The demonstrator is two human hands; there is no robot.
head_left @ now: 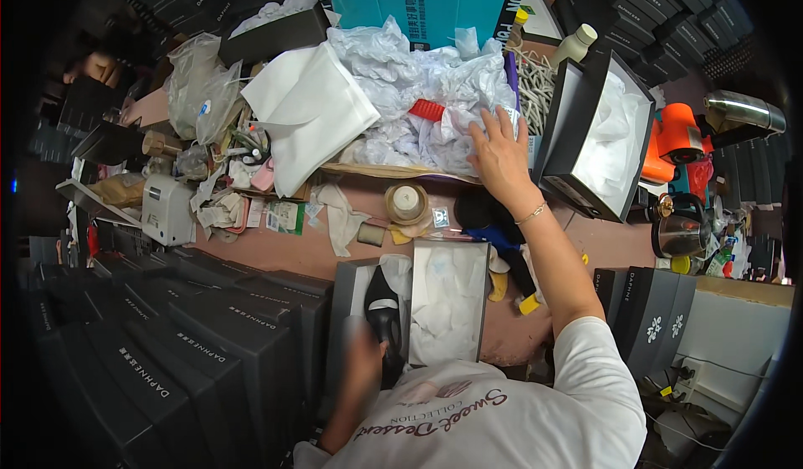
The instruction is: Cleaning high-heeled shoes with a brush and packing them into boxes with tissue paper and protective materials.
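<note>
My right hand (500,153) reaches forward with its fingers spread, over the right edge of a big open carton full of crumpled white tissue paper (389,72). It appears to hold nothing. A red piece (427,109) lies on that paper, left of my fingers. Close to my body, my left hand (361,364) is smeared by motion beside a black shoe (383,310), and its grip cannot be made out. That shoe lies in an open shoebox (345,289) with some white tissue. Right beside it sits a pale box part (485,302) lined with white paper.
Stacked black shoeboxes (167,369) fill the lower left. An open shoebox with tissue (615,130) leans right of the carton. A white sheet (309,109) overlaps the carton's left side. On the table are a roll of tape (406,204), a glass kettle (679,233) and a cream bottle (575,44).
</note>
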